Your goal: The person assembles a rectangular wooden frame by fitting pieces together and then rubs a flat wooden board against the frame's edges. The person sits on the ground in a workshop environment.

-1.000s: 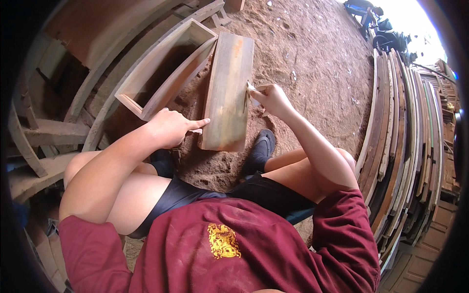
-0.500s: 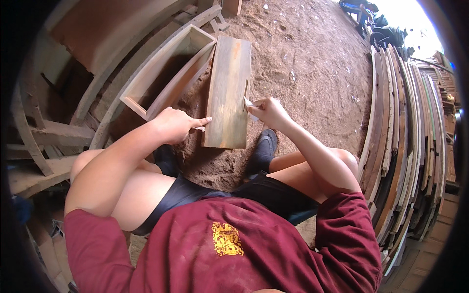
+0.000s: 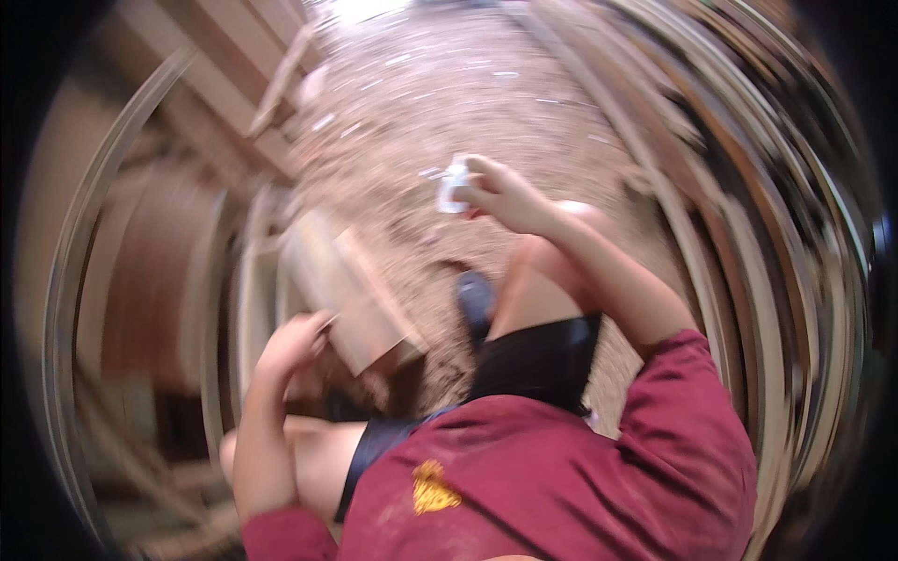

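Note:
My right hand (image 3: pixel 505 194) is raised over the dirt floor, its fingers closed on a small white piece (image 3: pixel 453 185), paper or cloth; blur hides which. Lower and to the left, my left hand (image 3: pixel 296 346) is curled beside the near left side of a long wooden box (image 3: pixel 351 304). Its fingers are blurred, and whatever they hold does not show. The box lies between my legs with a flat plank face up and its darker end toward me. A second, open wooden box (image 3: pixel 265 280) adjoins it on the left, partly hidden.
Long stacked boards (image 3: pixel 739 206) run along the right side. Wooden frames and planks (image 3: pixel 79 243) crowd the left. Sandy dirt floor (image 3: pixel 393 122) with light scraps stretches ahead. My shoe (image 3: pixel 475 297) rests right of the box.
The view has swung to the right and blurred. My right hand has lifted away from the box with the white piece. My left hand's pointing index finger has come off the plank and curled.

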`<control>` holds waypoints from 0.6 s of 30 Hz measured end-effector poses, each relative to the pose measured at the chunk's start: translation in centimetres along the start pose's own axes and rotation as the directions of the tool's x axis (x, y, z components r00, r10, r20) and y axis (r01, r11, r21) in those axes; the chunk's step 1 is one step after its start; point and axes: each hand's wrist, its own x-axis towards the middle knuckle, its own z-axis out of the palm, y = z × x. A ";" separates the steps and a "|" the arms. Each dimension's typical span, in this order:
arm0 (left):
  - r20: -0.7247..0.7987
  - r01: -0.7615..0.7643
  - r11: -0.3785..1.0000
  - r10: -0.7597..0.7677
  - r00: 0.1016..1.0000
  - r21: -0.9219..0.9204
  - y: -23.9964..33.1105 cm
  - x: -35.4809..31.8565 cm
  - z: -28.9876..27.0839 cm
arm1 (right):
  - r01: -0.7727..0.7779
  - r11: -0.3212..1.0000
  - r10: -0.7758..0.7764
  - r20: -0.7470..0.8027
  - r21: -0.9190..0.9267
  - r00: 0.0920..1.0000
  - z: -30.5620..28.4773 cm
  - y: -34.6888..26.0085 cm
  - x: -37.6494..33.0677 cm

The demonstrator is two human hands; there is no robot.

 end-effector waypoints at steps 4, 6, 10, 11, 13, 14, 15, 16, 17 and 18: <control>-0.129 -0.046 0.999 0.045 0.991 -0.007 1.7 0.1 -1.4 | 0.188 0.980 -0.199 -0.382 -0.066 0.903 -11.7 0.6 -13.5; -0.149 0.028 0.987 -0.052 0.987 -0.158 2.3 0.2 -2.2 | 0.065 0.993 -0.110 -0.634 -0.094 0.766 -16.9 2.4 -22.7; -0.139 0.151 0.978 -0.171 0.975 -0.144 2.6 0.8 -3.6 | -0.132 0.990 0.007 -0.927 -0.046 0.375 -24.8 7.5 -40.6; -0.149 0.186 0.967 -0.213 0.966 -0.175 2.8 1.4 -3.4 | -0.194 0.981 0.032 -0.979 -0.007 0.201 -25.9 9.3 -45.8; -0.166 0.187 0.954 -0.228 0.959 -0.234 4.1 3.2 -3.2 | -0.288 0.956 0.044 -0.998 0.058 -0.054 -28.2 12.3 -56.2; -0.173 0.184 0.949 -0.232 0.957 -0.257 4.9 4.2 -2.9 | -0.276 0.953 0.069 -0.976 0.126 -0.207 -29.1 14.0 -61.3; -0.174 0.179 0.943 -0.233 0.957 -0.280 5.8 5.2 -2.8 | -0.474 0.879 -0.082 -0.963 0.051 -0.256 -29.9 15.1 -66.4; -0.171 0.178 0.936 -0.238 0.956 -0.305 6.8 6.2 -2.4 | -0.639 0.763 -0.154 -0.932 0.098 -0.327 -30.7 16.3 -71.3; -0.177 0.174 0.931 -0.239 0.955 -0.320 7.5 7.0 -2.4 | -0.670 0.736 -0.215 -0.906 0.096 -0.365 -31.0 17.2 -75.7; -0.173 0.174 0.923 -0.245 0.954 -0.344 8.3 7.7 -2.1 | -0.682 0.715 -0.221 -0.875 0.155 -0.431 -31.2 17.7 -79.8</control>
